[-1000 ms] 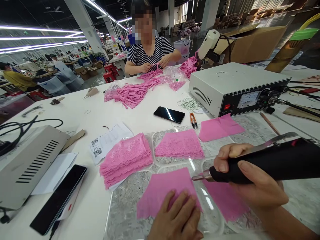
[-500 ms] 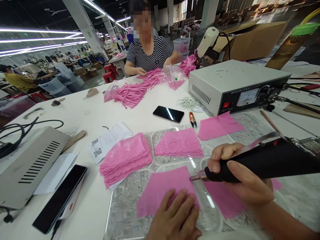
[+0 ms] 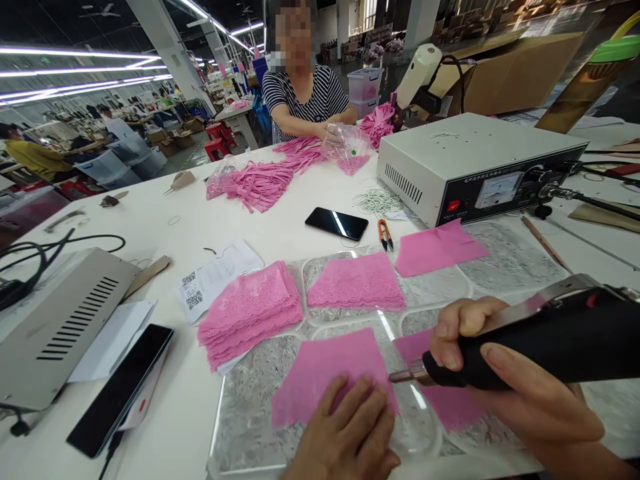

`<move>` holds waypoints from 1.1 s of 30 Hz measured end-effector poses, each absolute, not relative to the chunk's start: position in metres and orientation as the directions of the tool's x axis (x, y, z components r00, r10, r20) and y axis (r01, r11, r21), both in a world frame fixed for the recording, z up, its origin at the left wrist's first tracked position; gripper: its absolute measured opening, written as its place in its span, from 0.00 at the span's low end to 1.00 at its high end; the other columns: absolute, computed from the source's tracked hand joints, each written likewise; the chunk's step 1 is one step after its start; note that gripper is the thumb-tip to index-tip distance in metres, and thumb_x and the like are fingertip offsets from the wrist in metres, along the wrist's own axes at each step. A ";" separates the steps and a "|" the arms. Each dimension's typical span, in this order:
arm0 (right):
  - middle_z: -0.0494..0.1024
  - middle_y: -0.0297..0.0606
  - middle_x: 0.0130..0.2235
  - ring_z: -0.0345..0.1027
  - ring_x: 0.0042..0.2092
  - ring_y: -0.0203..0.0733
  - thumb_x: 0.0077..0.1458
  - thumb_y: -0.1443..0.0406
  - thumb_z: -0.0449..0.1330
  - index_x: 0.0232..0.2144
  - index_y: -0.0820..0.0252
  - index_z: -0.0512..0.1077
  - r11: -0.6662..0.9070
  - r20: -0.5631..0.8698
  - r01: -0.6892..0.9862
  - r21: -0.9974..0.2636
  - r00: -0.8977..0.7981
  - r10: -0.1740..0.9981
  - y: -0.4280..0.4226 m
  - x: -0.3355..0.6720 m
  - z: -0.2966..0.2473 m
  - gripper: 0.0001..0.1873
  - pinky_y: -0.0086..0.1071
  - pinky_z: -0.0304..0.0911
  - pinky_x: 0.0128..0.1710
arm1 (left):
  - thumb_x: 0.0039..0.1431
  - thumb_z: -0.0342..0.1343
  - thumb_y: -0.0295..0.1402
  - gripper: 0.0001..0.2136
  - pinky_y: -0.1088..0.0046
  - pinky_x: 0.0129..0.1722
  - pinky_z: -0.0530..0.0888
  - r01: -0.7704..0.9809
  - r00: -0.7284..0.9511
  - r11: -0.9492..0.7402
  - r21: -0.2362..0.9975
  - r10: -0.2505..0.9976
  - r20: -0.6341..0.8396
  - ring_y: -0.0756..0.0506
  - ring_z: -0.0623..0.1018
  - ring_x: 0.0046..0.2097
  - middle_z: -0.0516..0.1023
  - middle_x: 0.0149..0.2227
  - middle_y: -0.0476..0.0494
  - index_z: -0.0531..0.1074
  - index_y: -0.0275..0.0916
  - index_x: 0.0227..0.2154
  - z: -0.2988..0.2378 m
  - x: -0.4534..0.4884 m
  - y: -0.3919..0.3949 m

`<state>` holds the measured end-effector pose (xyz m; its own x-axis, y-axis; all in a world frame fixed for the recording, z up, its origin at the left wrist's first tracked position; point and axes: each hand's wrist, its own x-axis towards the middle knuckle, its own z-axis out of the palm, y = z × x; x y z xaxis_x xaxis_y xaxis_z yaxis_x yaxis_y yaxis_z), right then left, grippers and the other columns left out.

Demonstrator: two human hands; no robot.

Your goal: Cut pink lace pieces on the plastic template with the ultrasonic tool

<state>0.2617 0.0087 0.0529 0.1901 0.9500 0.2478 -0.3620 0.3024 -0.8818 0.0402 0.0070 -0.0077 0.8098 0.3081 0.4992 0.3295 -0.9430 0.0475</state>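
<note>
Left hand (image 3: 345, 427) lay flat, unclenched, on pink fabric panel (image 3: 330, 367) over marbled mat (image 3: 245, 427), hiding lower part. Right hand (image 3: 537, 393) gripped black metal-tipped tool (image 3: 550, 337), rear cut off; tip (image 3: 404, 376) perhaps touched panel's edge.

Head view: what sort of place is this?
Probably a garment factory or sewing workshop: pink fabric piece under the left hand, pink strips on the table before a co-worker, and more people behind.

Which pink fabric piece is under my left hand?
The flat pink fabric piece left of the metal tip on the black tool; only it lies under your left hand.
</note>
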 end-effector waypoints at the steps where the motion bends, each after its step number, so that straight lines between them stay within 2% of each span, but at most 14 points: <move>1: 0.69 0.34 0.28 0.65 0.23 0.36 0.54 0.59 0.64 0.30 0.54 0.70 0.307 0.251 -0.357 -0.882 0.194 0.948 0.008 0.261 0.053 0.08 0.33 0.69 0.23 | 0.65 0.52 0.34 0.13 0.59 0.62 0.63 0.328 0.812 -0.943 0.048 0.308 0.495 0.43 0.73 0.56 0.78 0.47 0.40 0.74 0.32 0.46 -0.008 0.040 0.007; 6: 0.69 0.33 0.29 0.66 0.24 0.36 0.55 0.59 0.63 0.31 0.54 0.70 0.296 0.253 -0.337 -0.894 0.164 0.953 0.007 0.262 0.053 0.07 0.33 0.69 0.26 | 0.66 0.50 0.33 0.13 0.59 0.59 0.67 0.326 0.823 -0.945 0.033 0.300 0.483 0.42 0.73 0.55 0.78 0.47 0.40 0.74 0.32 0.46 -0.009 0.041 0.007; 12: 0.69 0.33 0.30 0.66 0.26 0.37 0.57 0.60 0.61 0.32 0.53 0.69 0.257 0.238 -0.303 -0.918 0.097 0.966 0.004 0.265 0.048 0.05 0.34 0.69 0.28 | 0.68 0.48 0.37 0.14 0.65 0.56 0.69 0.341 0.768 -0.939 0.035 0.300 0.566 0.44 0.75 0.53 0.79 0.45 0.42 0.75 0.33 0.42 -0.009 0.044 0.008; 15: 0.68 0.33 0.29 0.65 0.26 0.36 0.55 0.60 0.62 0.32 0.53 0.69 0.271 0.222 -0.341 -0.900 0.177 0.959 0.005 0.261 0.048 0.06 0.33 0.69 0.27 | 0.68 0.46 0.39 0.16 0.67 0.55 0.70 0.369 0.735 -0.929 0.027 0.309 0.604 0.46 0.77 0.50 0.80 0.43 0.43 0.75 0.34 0.40 -0.005 0.041 0.008; 19: 0.68 0.34 0.31 0.64 0.28 0.37 0.52 0.59 0.64 0.33 0.53 0.71 0.318 0.216 -0.389 -0.865 0.283 0.934 0.015 0.248 0.052 0.07 0.34 0.70 0.28 | 0.66 0.49 0.34 0.12 0.66 0.54 0.71 0.501 0.706 -0.865 0.042 0.436 0.558 0.44 0.75 0.52 0.79 0.46 0.39 0.73 0.34 0.44 0.002 0.021 0.009; 24: 0.68 0.34 0.32 0.65 0.28 0.36 0.52 0.63 0.64 0.32 0.54 0.72 0.391 0.288 -0.352 -0.850 0.312 0.905 0.036 0.225 0.050 0.05 0.31 0.69 0.30 | 0.65 0.49 0.31 0.11 0.63 0.58 0.66 0.632 0.620 -0.773 0.056 0.548 0.561 0.43 0.72 0.57 0.77 0.48 0.38 0.72 0.34 0.46 -0.001 -0.004 0.010; 29: 0.68 0.34 0.32 0.64 0.29 0.36 0.53 0.63 0.63 0.33 0.53 0.72 0.397 0.315 -0.304 -0.866 0.284 0.906 0.042 0.218 0.043 0.03 0.32 0.69 0.30 | 0.66 0.50 0.34 0.12 0.66 0.63 0.59 0.653 0.590 -0.755 0.060 0.558 0.584 0.44 0.73 0.56 0.78 0.49 0.42 0.74 0.35 0.45 -0.007 -0.010 0.009; 33: 0.68 0.35 0.32 0.65 0.29 0.38 0.55 0.65 0.61 0.34 0.53 0.71 0.392 0.335 -0.267 -0.880 0.237 0.912 0.042 0.221 0.040 0.02 0.34 0.71 0.30 | 0.66 0.50 0.35 0.12 0.65 0.62 0.61 0.651 0.574 -0.754 0.087 0.563 0.594 0.45 0.74 0.55 0.78 0.48 0.42 0.74 0.35 0.45 -0.007 -0.010 0.009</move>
